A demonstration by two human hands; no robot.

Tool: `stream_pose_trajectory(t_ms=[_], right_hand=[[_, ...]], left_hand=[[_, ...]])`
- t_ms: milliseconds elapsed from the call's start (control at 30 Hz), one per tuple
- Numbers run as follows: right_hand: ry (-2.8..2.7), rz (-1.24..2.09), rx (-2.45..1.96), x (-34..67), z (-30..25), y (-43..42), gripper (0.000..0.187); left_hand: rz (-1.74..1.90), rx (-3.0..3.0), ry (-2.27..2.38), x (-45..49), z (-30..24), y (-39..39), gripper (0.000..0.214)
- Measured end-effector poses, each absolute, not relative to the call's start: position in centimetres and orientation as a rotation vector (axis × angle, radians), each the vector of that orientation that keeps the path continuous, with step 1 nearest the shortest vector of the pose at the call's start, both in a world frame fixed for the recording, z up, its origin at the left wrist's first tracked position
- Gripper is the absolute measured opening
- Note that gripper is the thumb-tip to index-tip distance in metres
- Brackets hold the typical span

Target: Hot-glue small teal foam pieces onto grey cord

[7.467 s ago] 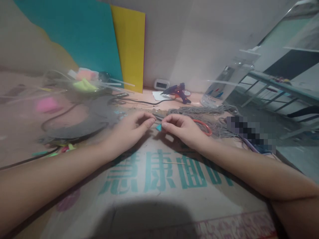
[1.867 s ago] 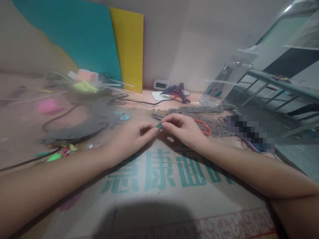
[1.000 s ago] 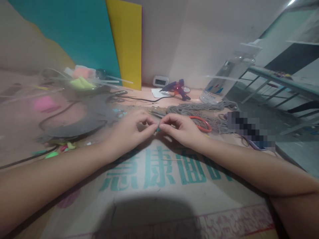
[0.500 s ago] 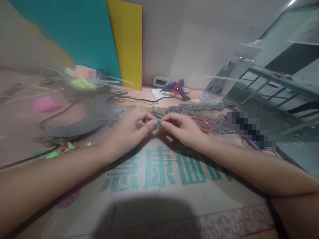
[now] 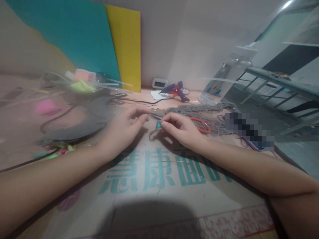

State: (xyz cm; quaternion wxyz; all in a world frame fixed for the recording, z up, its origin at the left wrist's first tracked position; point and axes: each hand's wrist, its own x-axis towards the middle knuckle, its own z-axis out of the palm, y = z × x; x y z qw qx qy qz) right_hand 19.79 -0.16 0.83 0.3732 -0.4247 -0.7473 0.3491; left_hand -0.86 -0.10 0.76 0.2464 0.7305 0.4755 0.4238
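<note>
My right hand (image 5: 183,129) pinches a small teal triangular piece (image 5: 159,124) edged in grey, between thumb and forefinger. A thin grey cord end (image 5: 151,133) hangs from it on the left. My left hand (image 5: 128,127) is a short way to the left, thumb and fingers apart, with nothing in them. Just behind my right hand lie scissors with an orange-red handle (image 5: 205,125), their blades pointing left between my hands. Nearer to me, a toothpick-like stick (image 5: 172,161) rests on the cardboard (image 5: 154,202) with green printed characters.
Grey yarn (image 5: 199,109) lies behind my right hand, beside a phone (image 5: 256,144). A glue gun (image 5: 176,90) with a red light, a small digital clock (image 5: 159,83) and a clear bottle (image 5: 214,86) stand farther back. Pink clay (image 5: 47,107) and a dark tray (image 5: 74,129) are on the left.
My left hand has let go of the small teal piece and drawn back a little to the left. The piece stays in my right hand, with its cord end now showing.
</note>
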Motion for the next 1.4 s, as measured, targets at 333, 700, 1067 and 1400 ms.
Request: stream_pose_trajectory(t_ms=[333, 700, 1067, 1400], right_hand=[[-1.979, 0.874, -1.129, 19.8, 0.8, -0.2, 0.016], [-1.980, 0.877, -1.127, 19.9, 0.6, 0.0, 0.017], [-1.991, 0.856, -1.135, 19.8, 0.5, 0.0, 0.016], [-2.010, 0.834, -1.130, 19.7, 0.7, -0.1, 0.015]], left_hand=[[1.030, 2.072, 1.272, -0.7, 1.2, -0.3, 0.025], [0.975, 2.003, 1.269, -0.5, 0.4, 0.2, 0.022], [0.962, 2.025, 1.239, -0.7, -0.3, 0.3, 0.018], [1.021, 1.988, 1.107, -0.7, 0.2, 0.1, 0.020]])
